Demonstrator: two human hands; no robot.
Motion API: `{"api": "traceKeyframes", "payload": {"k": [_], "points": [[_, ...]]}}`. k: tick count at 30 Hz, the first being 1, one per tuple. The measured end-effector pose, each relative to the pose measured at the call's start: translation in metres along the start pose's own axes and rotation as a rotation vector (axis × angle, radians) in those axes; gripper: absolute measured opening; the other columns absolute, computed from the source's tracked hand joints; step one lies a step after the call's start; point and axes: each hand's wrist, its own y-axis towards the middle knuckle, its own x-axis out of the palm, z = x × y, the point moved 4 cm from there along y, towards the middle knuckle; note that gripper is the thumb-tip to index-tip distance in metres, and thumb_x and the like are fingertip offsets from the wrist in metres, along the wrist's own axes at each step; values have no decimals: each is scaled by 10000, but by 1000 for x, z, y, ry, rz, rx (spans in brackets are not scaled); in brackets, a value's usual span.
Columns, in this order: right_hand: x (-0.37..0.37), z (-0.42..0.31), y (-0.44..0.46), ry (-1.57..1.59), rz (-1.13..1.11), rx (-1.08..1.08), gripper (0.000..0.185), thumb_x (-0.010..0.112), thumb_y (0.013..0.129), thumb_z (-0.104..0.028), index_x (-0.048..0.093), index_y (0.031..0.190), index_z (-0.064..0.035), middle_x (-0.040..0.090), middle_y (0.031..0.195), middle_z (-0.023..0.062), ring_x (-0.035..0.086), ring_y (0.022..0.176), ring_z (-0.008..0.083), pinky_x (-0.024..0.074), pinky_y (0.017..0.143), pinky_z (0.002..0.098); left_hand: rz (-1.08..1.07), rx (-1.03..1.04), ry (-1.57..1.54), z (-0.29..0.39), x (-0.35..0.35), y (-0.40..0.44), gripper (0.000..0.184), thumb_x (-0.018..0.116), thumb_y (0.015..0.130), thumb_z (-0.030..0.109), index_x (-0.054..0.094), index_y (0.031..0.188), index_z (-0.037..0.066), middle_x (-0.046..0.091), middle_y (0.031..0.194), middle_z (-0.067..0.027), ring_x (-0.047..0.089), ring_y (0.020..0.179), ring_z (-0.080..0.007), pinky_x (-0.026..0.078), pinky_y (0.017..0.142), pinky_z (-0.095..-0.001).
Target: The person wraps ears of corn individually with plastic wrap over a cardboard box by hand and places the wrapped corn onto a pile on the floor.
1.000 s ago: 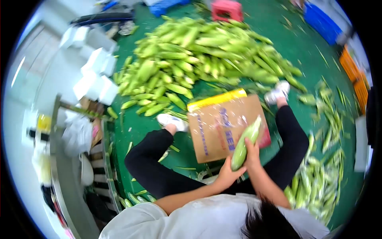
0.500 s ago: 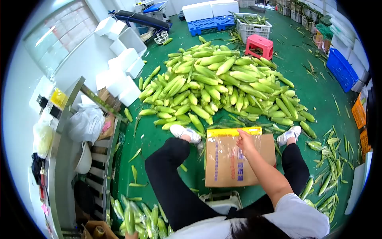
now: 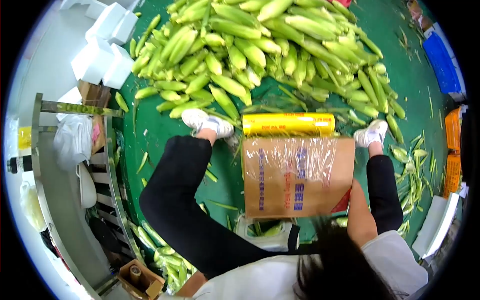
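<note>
In front of me is a cardboard box [image 3: 270,190] with clear plastic film stretched over its top. Along its far side lies a yellow roll [image 3: 288,124] of what looks like cling film. My right hand [image 3: 355,189] is down at the box's right edge; its fingers are hidden, so its grip does not show. Of my left arm only the forearm [image 3: 192,286] appears at the bottom, near plastic-wrapped corn cobs [image 3: 172,265]; the left hand itself is out of sight. Beyond the box rises a big heap of corn in green husks [image 3: 250,55].
Loose husk leaves [image 3: 412,190] lie on the green floor at right. A metal rack [image 3: 107,185] and white foam boxes [image 3: 117,67] stand at left. On the right are a blue crate [image 3: 441,65] and orange crates [image 3: 452,170]. A stool [image 3: 265,235] is below me.
My right hand has moved from the roll at the far edge to the box's right side. The corn cob my left hand held upright is no longer visible there. The view has tilted downward.
</note>
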Motion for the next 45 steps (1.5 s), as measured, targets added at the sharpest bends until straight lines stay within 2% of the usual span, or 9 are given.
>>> {"api": "traceKeyframes", "payload": {"k": [5, 10, 26, 31, 36, 38, 41, 43, 45], "points": [[74, 78, -88, 507, -585, 440, 632, 315, 1001, -570, 524, 1375, -105, 593, 1341, 115, 595, 1177, 311, 498, 959, 517, -116, 286, -18, 86, 84, 106, 309, 644, 888, 221, 619, 1164, 84, 651, 944, -81, 626, 810, -214, 501, 709, -333], [96, 37, -108, 988, -560, 148, 570, 355, 1037, -457, 426, 1456, -78, 545, 1417, 112, 577, 1237, 310, 505, 990, 516, -75, 288, 85, 135, 155, 212, 305, 633, 896, 232, 629, 1163, 86, 653, 979, -88, 629, 842, -218, 503, 732, -339], [37, -77, -37, 916, -556, 40, 479, 550, 985, -479, 630, 1247, -86, 693, 1210, 92, 680, 1067, 233, 528, 956, 484, -109, 43, 121, 104, 203, 203, 305, 598, 919, 266, 663, 1162, 92, 662, 1091, -111, 639, 945, -233, 509, 803, -358], [20, -90, -18, 531, -309, 196, 665, 625, 847, -660, 653, 1227, -114, 703, 1186, 95, 687, 1055, 224, 535, 918, 488, -115, 3, -86, 81, 202, 184, 309, 587, 927, 276, 673, 1161, 94, 664, 1126, -118, 641, 978, -237, 511, 825, -364], [-78, -183, -47, -1277, 255, -431, 629, 721, 774, -506, 637, 1271, -129, 661, 1240, 163, 659, 1087, 330, 525, 899, 515, -134, -120, -672, 42, 162, 143, 315, 576, 934, 287, 683, 1161, 96, 667, 1161, -125, 644, 1010, -241, 513, 847, -370], [-161, -229, -84, -1161, 276, -592, 560, 708, 818, -441, 624, 1285, -142, 628, 1303, 148, 636, 1126, 303, 521, 898, 498, -77, -109, -965, 30, 115, 134, 318, 572, 937, 291, 688, 1160, 97, 668, 1175, -128, 645, 1023, -243, 514, 856, -372], [-302, -226, -159, -315, 478, -635, 525, 633, 883, -410, 592, 1328, -134, 691, 1118, 116, 696, 850, 237, 575, 702, 381, 217, 241, -867, 37, -31, 150, 322, 565, 942, 297, 694, 1160, 98, 669, 1196, -132, 647, 1042, -246, 515, 869, -376], [-377, -173, -155, -271, 864, -723, 460, 600, 894, -365, 619, 1261, -88, 678, 1166, 180, 671, 1017, 332, 535, 871, 440, 456, 267, -311, 93, -147, 146, 239, 490, 998, 280, 618, 1075, 93, 598, 923, -10, 570, 872, -122, 446, 744, -248], [-411, -93, -107, -307, 1051, -565, 431, 574, 890, -360, 641, 1185, -52, 658, 1161, 234, 633, 1077, 386, 505, 922, 468, 684, 471, -617, 199, -167, 121, 251, 479, 1003, 221, 591, 1180, 83, 625, 1025, -31, 584, 839, -126, 456, 701, -260]]}}
